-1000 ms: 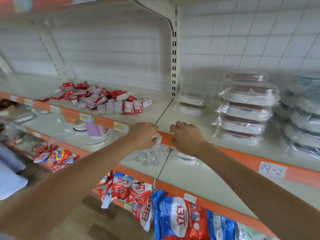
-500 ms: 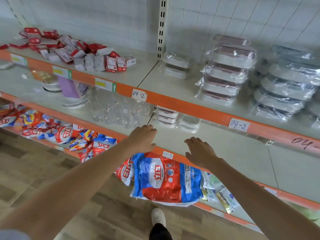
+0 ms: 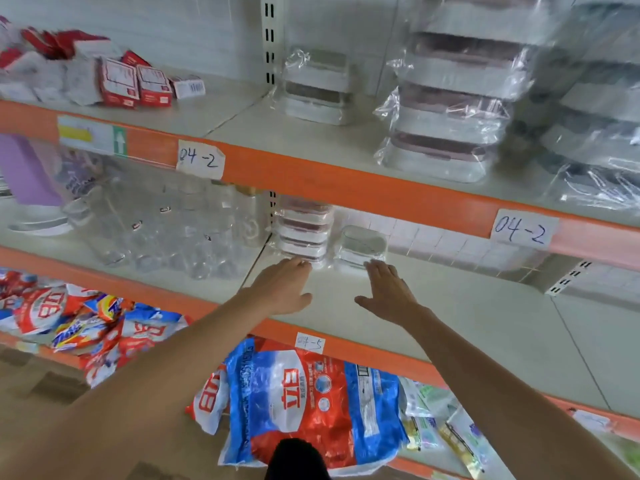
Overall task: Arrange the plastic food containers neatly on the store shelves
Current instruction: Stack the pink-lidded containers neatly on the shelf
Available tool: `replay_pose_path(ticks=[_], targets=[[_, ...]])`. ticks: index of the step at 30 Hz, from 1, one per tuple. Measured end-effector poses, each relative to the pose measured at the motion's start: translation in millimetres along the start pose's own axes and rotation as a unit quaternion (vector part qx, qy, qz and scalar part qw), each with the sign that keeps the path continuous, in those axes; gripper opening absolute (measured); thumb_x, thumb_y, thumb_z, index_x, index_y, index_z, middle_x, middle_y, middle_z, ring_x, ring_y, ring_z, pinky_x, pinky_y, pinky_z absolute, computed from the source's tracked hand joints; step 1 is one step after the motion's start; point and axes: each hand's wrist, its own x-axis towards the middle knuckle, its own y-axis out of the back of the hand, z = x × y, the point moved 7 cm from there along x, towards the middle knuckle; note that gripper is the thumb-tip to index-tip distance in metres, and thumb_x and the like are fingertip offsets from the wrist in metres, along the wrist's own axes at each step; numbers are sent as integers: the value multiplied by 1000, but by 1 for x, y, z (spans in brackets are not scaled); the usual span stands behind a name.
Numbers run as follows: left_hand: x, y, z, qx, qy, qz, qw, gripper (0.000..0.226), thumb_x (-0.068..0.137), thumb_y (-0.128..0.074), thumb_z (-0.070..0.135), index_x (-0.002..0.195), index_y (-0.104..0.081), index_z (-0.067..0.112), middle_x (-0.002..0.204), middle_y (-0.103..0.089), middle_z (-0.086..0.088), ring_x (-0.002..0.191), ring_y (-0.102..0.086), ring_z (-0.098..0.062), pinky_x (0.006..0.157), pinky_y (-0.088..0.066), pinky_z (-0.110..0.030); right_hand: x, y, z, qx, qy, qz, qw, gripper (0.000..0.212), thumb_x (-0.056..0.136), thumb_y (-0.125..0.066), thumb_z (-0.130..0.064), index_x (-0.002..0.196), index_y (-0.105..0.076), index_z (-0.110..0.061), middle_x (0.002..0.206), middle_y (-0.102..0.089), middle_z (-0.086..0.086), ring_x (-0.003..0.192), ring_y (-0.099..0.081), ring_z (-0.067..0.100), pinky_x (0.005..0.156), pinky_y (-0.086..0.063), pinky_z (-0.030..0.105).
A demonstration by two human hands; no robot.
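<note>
Middle shelf (image 3: 467, 327), centre of frame: your left hand (image 3: 282, 289) reaches in flat, fingers straight and released, tips at the foot of a wrapped stack of pink-lidded containers (image 3: 303, 233) standing at the back beside the upright post. Your right hand (image 3: 389, 294) is likewise spread and grasping nothing, fingertips just short of a single clear container (image 3: 360, 245) that sits just right of that stack. Upper shelf (image 3: 311, 140), top of frame: a small wrapped pair of containers (image 3: 317, 86) by the post, a taller wrapped stack with dark pink lids (image 3: 450, 109) to its right, and blurred dark-lidded ones (image 3: 595, 126) at the right edge. Red boxes (image 3: 135, 83) lie upper left. Handwritten "04-2" labels (image 3: 200, 159) mark the orange shelf edge. Detergent bags (image 3: 304, 403) fill the bottom centre.
</note>
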Motion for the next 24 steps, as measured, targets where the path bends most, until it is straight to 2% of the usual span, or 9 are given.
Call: replay_pose_path(ticks=[3, 7, 11, 14, 17, 22, 24], targets=[[28, -38, -9, -36, 6, 22, 999, 48, 91, -52, 35, 131, -44, 9, 130, -46, -4, 120, -46, -22, 93, -44, -38, 53, -17, 27, 18, -26, 30, 999, 92, 84, -65, -45, 149, -10, -11, 157, -4, 7, 144, -6, 27, 113, -25, 44], [60, -77, -18, -52, -8, 51, 997, 46, 93, -50, 34, 132, -42, 11, 130, -46, -3, 121, -45, -21, 96, -42, -37, 115, -23, 51, 43, -50, 60, 996, 103, 78, -69, -50, 150, -7, -12, 158, -2, 7, 144, -4, 25, 114, -17, 45], [82, -89, -21, -81, -26, 87, 993, 44, 93, -50, 34, 130, -44, 11, 127, -47, -2, 116, -47, -19, 91, -43, -33, 151, -39, 63, 17, -47, 14, 999, 102, 78, -66, -55, 151, -2, -24, 159, 8, 6, 146, 5, 24, 115, -8, 47], [85, -90, -23, -106, -24, 101, 989, 45, 94, -49, 33, 133, -43, 12, 128, -49, -2, 118, -48, -19, 92, -42, -31, 159, -40, 67, 30, -52, 40, 997, 90, 76, -69, -50, 148, -17, -32, 155, -11, 5, 143, -7, 24, 113, -17, 47], [79, -91, -29, -125, -2, 73, 989, 48, 94, -49, 32, 136, -41, 12, 129, -49, -2, 119, -47, -19, 92, -41, -31, 145, -39, 60, 40, -47, 47, 997, 83, 73, -71, -47, 143, -27, -33, 147, -24, 4, 137, -18, 27, 108, -25, 43], [58, -83, -28, -148, 39, 15, 988, 42, 91, -52, 31, 126, -47, 8, 121, -52, -5, 111, -51, -21, 90, -45, -35, 95, -49, 41, 21, -62, 23, 998, 83, 77, -68, -50, 144, -22, -30, 145, -19, 8, 135, -15, 28, 107, -29, 47], [45, -81, -26, -161, 52, -1, 986, 38, 91, -54, 30, 121, -48, 7, 117, -53, -5, 105, -53, -21, 85, -46, -33, 71, -53, 30, -3, -58, 6, 998, 82, 80, -65, -51, 145, -20, -28, 145, -17, 9, 135, -15, 29, 107, -30, 48]])
